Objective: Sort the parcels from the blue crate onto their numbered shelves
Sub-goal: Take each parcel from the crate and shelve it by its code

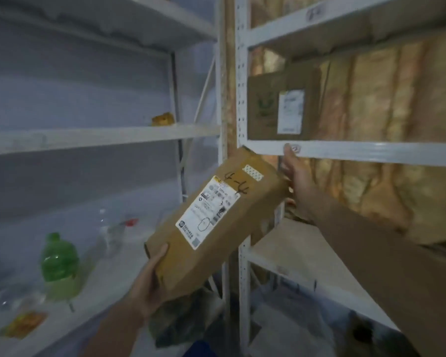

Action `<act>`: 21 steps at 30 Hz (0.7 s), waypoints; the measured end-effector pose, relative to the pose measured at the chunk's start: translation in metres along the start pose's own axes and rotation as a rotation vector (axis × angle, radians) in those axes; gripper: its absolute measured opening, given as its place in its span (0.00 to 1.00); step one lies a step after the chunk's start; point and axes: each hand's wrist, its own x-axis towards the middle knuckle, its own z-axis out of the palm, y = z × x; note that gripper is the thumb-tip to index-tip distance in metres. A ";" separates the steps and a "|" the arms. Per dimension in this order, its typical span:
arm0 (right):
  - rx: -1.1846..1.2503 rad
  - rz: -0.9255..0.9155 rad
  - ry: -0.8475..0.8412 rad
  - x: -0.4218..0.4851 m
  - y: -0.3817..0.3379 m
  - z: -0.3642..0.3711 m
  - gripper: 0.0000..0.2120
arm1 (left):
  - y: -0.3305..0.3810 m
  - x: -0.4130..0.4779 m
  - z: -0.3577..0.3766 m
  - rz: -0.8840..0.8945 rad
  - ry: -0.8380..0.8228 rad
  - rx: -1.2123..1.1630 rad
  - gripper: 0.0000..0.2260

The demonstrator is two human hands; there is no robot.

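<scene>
You are holding the box [216,220] in the air, tilting up to the front edge of the shelf [371,153]. Your left hand [150,287] is curling round its bottom end. Your right hand [296,176] is touching its top end, thumb up; I cannot tell its grip.

A parcel [216,220] of long brown cardboard, white label facing up and "4-4" handwritten on it, tilts across the frame's centre. A second parcel [265,109], also brown, stands upright on the shelf [371,152] at upper right.
</scene>
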 end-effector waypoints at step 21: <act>-0.773 -0.354 0.290 -0.130 -0.164 -0.187 0.34 | -0.022 -0.003 0.435 0.638 -0.436 0.739 0.31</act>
